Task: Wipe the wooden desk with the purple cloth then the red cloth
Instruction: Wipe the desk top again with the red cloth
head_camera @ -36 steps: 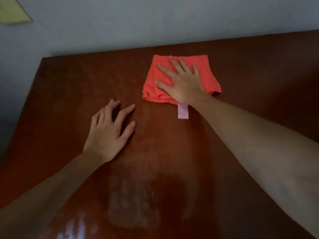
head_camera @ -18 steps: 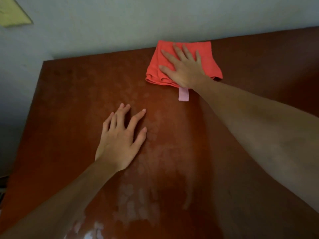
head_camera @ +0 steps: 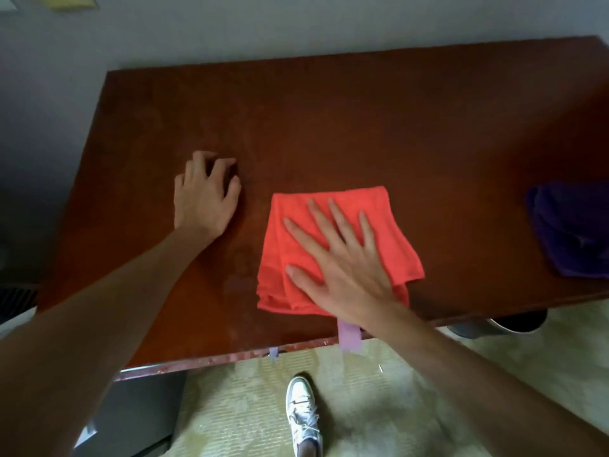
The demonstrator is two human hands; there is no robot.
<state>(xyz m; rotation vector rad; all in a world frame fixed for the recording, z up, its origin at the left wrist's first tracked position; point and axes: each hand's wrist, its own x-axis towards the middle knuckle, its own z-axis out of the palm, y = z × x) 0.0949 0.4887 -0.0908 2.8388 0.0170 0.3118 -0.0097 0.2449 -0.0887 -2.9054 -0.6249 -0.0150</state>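
The folded red cloth (head_camera: 389, 225) lies on the wooden desk (head_camera: 329, 127) near its front edge. My right hand (head_camera: 339, 262) presses flat on the red cloth with fingers spread. A pale purple tag (head_camera: 350, 336) sticks out from under my wrist over the desk edge. My left hand (head_camera: 204, 196) rests on the bare desk to the left of the cloth, fingers curled slightly, holding nothing. The purple cloth (head_camera: 573, 232) lies crumpled at the right end of the desk, apart from both hands.
The desk's back edge meets a grey wall (head_camera: 296, 28). Below the front edge I see light flooring, my white shoe (head_camera: 303, 413) and a dark round bin (head_camera: 517, 319) under the desk's right side.
My right hand has pulled the red cloth from the far edge of the desk back to the near edge. My left hand stayed planted on the desk. The view tilted down.
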